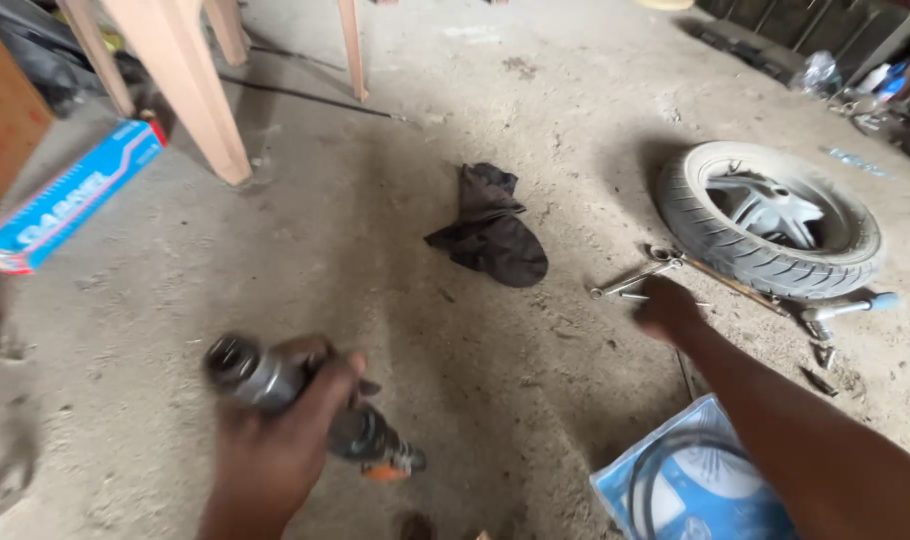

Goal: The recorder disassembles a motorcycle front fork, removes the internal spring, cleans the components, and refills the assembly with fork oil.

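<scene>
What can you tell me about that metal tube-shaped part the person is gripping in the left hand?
The grey metal cylindrical part is blurred. It looks like a dark, greasy tube with a round open end toward the upper left and an orange tip at the lower right. It lies tilted, held above the dusty concrete floor. The left hand wraps around its middle, fingers closed over it. Nothing else touches it.

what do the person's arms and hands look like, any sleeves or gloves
Both are bare. The left hand has no glove, ring or watch in view, and its forearm shows no sleeve. The right hand is also ungloved, and the right forearm is uncovered up to the frame's edge. Both are motion-blurred.
</scene>
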